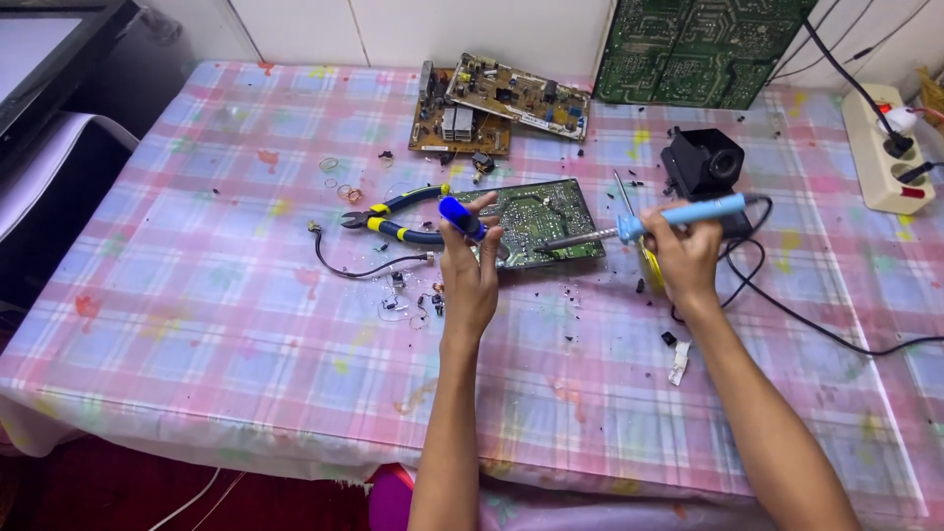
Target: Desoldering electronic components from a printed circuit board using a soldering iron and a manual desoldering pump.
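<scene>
Right hand (685, 258) is closed around a light-blue soldering iron (678, 214), its tip on the green circuit board (544, 222) lying mid-bench (197, 295). Left hand (470, 275) grips a blue-handled tool (460, 216) at the board's left edge, beside the pliers (398, 218)

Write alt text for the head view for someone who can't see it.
The right hand holds a blue-handled soldering iron with its tip at a green circuit board, while the left hand grips a blue tool beside it. Pliers lie on the plaid tablecloth.
</scene>
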